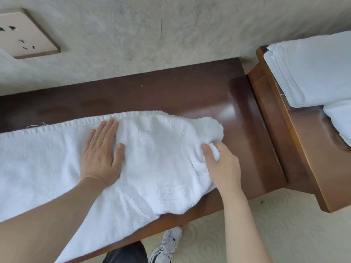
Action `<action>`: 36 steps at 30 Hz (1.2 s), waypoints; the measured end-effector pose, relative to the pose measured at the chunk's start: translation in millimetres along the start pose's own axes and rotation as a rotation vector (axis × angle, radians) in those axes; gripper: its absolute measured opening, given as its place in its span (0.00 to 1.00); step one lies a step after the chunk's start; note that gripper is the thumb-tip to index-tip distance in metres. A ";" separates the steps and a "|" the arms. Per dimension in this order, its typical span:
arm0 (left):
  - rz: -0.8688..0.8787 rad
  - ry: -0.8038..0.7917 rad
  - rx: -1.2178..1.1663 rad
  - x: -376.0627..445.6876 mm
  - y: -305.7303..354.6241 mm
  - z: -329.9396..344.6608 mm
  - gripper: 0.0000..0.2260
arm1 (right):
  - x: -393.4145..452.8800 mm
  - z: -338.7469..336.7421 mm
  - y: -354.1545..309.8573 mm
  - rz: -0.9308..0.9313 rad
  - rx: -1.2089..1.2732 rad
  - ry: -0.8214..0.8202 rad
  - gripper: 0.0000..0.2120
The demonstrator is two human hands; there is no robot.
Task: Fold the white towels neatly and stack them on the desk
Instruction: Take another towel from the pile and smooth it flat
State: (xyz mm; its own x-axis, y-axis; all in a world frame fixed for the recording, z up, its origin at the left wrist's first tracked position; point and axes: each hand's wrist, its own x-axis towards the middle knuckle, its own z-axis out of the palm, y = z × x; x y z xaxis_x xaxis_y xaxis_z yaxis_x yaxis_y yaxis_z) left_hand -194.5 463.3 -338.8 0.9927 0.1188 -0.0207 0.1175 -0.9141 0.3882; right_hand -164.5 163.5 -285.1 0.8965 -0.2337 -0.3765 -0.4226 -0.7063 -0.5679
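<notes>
A long white towel (152,160) lies spread along the dark wooden desk (190,92), running off the left edge of view. My left hand (103,150) presses flat on the towel's middle, fingers straight. My right hand (222,164) grips the bunched right end of the towel between thumb and curled fingers. The towel's near edge hangs over the desk's front.
A stack of folded white towels (311,71) sits on a lighter wooden stand (296,149) at the right, with another white towel (340,120) beside it. A wall socket plate (26,33) is on the grey wall at upper left. My shoe (167,245) stands on the patterned floor.
</notes>
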 end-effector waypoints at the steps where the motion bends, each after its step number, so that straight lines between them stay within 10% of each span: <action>1: 0.001 0.005 -0.005 0.2 -0.1 0.2 0.29 | 1.6 0.1 2.7 -0.002 -0.010 0.017 0.14; 6: -0.003 0.007 -0.024 -0.7 1.2 -1.2 0.28 | -0.4 -8.5 27.0 0.129 0.048 0.326 0.13; 15: 0.040 0.070 -0.434 17.6 56.8 -8.0 0.22 | -24.7 -2.8 22.1 0.308 -0.106 0.265 0.20; 24: 0.658 -0.678 -0.534 95.8 217.0 22.9 0.20 | -49.0 -69.3 -2.5 -0.002 0.661 0.041 0.05; 28: 0.563 -1.042 -0.328 107.0 254.2 1.6 0.27 | -53.0 -89.1 -2.1 -0.001 0.854 0.052 0.05; 36: 0.438 -1.306 -0.006 128.5 221.6 -16.3 0.30 | -39.0 -74.7 18.8 0.218 0.189 0.072 0.18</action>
State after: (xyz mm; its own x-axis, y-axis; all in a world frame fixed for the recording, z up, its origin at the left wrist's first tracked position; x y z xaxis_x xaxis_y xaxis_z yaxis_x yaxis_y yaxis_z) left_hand -41.4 282.3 -240.4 0.2529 -0.6254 -0.7382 -0.2051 -0.7803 0.5908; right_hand -197.4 109.4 -226.3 0.7858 -0.4183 -0.4555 -0.6179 -0.4983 -0.6082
